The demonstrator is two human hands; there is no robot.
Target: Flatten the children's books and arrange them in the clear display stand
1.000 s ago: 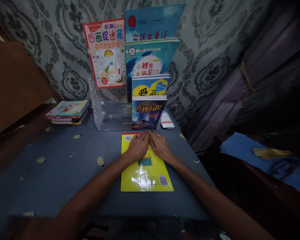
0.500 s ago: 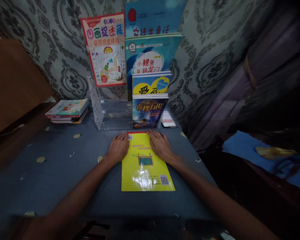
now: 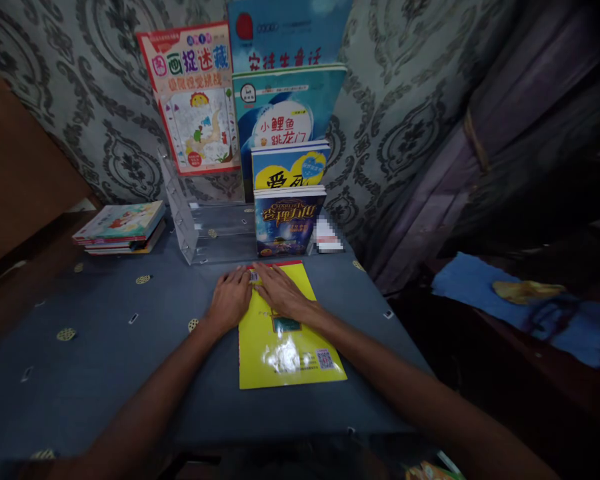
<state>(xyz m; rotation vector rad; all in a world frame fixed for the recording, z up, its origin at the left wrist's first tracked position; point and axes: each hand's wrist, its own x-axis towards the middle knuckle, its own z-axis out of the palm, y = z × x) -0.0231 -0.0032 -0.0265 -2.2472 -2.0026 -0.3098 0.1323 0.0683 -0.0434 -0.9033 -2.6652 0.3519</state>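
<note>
A yellow book [image 3: 260,350] lies flat on the dark blue tablecloth, its red-edged end pointing away from me and a QR code at the near right corner. My left hand [image 3: 230,297] rests along its far left edge, fingers stretched forward and lying flat. Across the upper part of the cover lies my right hand [image 3: 283,291], palm down, its fingers extended toward the far left corner close to my left fingertips. It covers some of the printed picture. Neither hand grips the book.
Behind the book stands a clear tiered rack [image 3: 180,213] with several upright books, among them a dark blue one [image 3: 286,227] in front. A small stack of books [image 3: 123,223] lies on the left. A curtain [image 3: 430,173] hangs at the right, beyond the table's edge.
My right hand has moved left from the book's far right edge onto its cover, toward my left hand. The left hand stays at the left edge. The view has shifted slightly.
</note>
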